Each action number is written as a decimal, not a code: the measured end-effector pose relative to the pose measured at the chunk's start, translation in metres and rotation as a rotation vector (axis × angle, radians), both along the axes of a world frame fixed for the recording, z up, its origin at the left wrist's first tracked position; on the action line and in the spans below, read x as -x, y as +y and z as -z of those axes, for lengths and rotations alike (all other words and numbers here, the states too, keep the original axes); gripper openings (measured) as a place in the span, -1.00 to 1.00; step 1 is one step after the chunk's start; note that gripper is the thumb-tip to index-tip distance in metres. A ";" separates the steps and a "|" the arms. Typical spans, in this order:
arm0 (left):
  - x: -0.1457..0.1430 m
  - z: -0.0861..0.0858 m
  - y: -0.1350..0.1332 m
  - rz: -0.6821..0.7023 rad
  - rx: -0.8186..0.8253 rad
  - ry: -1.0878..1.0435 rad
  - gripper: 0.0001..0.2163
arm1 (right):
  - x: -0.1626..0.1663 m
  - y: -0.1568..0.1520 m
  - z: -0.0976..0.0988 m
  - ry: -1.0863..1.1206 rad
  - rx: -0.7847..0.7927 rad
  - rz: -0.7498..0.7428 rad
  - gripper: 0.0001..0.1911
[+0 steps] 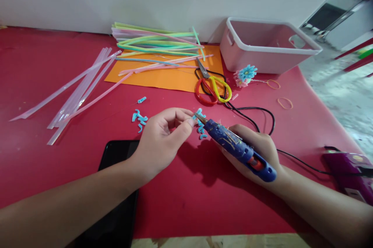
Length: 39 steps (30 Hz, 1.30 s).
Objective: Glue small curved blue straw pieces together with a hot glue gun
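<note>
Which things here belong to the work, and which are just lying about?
Seemingly in the work: blue glue gun, in the right hand; small blue piece, in the left hand; curled blue pieces.

Apparently just lying about: black device; pink basket; rubber bands.

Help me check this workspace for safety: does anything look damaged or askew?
The blue plastic pointed-tip tool in the right hand looks scruffy, with crusty yellowish residue on its body. A thin black cord loops untidily beneath the red-and-yellow-handled metal scissors.
</note>
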<state>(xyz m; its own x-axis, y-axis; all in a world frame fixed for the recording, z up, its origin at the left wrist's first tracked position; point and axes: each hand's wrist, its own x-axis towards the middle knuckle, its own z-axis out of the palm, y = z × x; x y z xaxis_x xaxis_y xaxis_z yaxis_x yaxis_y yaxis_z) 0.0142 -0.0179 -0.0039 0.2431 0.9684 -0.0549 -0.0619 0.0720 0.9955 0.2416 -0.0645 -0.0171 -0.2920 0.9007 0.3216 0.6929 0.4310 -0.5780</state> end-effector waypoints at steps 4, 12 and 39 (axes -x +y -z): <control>0.001 0.000 0.000 0.003 0.000 0.008 -0.85 | -0.001 -0.001 0.000 -0.012 0.003 0.003 -0.87; 0.000 0.000 0.000 0.011 -0.029 0.000 -0.86 | 0.000 0.000 0.000 0.008 -0.028 -0.029 -0.85; 0.000 0.000 -0.001 -0.003 -0.014 -0.020 -0.87 | -0.002 0.000 0.003 -0.001 -0.010 -0.009 -0.82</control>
